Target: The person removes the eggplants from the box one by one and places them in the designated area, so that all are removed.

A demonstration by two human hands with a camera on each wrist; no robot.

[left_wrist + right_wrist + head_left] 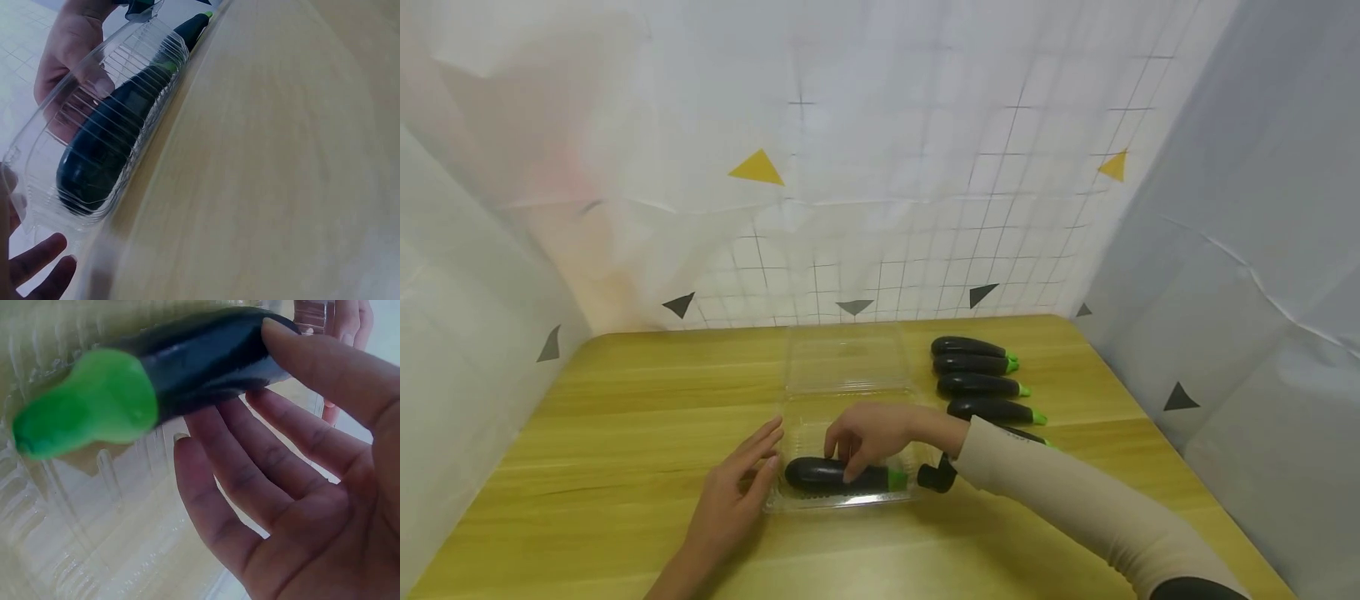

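My right hand (878, 432) pinches a dark eggplant (808, 473) with a green stem between thumb and fingers. The eggplant lies lengthwise along the near side of a clear plastic clamshell box (857, 501), inside its base, stem to the right. In the right wrist view the green stem (87, 403) fills the left side, and the thumb presses on the dark body. My left hand (730, 493) is by the box's left wall, fingers extended and fingertips right at its edge. Through the ribbed wall, the left wrist view shows the eggplant (103, 144) in the base.
The box's lid (847, 358) lies folded back behind the base. Right of the box, several more eggplants (976, 385) lie in a column, stems to the right, the nearest partly hidden by my right arm. White sheets (865, 233) with triangular marks wall the wooden table (647, 392).
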